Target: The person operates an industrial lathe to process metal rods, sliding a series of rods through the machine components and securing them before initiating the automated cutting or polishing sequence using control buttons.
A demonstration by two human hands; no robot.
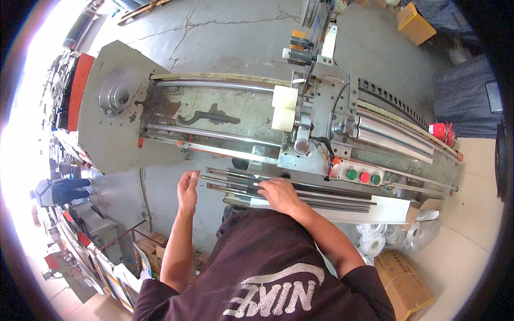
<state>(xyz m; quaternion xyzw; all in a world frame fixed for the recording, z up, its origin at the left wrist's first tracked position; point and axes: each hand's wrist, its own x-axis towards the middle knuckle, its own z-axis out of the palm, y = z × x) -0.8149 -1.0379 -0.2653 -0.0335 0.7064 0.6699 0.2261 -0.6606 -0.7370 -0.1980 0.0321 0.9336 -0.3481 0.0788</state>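
Observation:
Several long, thin metal rods [334, 195] lie side by side in front of me, dark to the right and brighter at their left ends. My left hand [187, 190] is closed in a pinch at the left tip of one rod. Further along, my right hand [279, 195] lies over the bundle with its fingers curled round a rod; its palm hides part of them. Beneath the rods is a white board [383, 209]. Just beyond stands a long machine [206, 109] with rails and a carriage [321, 115] bearing two cream rollers [285, 108].
A control box [361, 174] with green and red buttons sits on the machine's near side. Plastic-wrapped rolls [371, 242] and a cardboard box [404, 281] stand at the lower right. Red extinguishers [442, 132] are farther right. At the left are leaning panels [99, 262] and a person [61, 191].

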